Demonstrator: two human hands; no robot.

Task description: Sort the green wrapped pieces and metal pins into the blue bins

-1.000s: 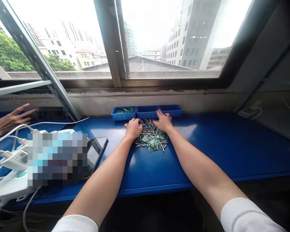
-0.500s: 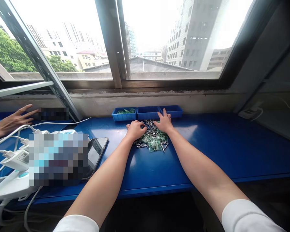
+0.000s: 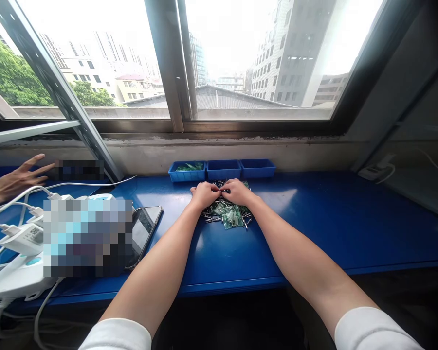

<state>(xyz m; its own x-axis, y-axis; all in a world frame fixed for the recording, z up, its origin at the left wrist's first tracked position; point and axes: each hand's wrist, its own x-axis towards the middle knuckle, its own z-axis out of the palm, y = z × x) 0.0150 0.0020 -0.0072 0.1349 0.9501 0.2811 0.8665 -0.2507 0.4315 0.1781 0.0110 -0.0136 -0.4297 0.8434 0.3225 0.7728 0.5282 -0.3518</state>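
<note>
Right hand [image 3: 237, 191] moved left, partly hiding piled rods [image 3: 213, 219].

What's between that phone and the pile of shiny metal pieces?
In the head view, from the phone toward the pile, there's a strip of blue tabletop, then the person's left forearm.

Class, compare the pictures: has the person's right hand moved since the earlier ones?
Yes: against the blue bins, the right hand has shifted left and back from their rims, close to the left hand.
</note>
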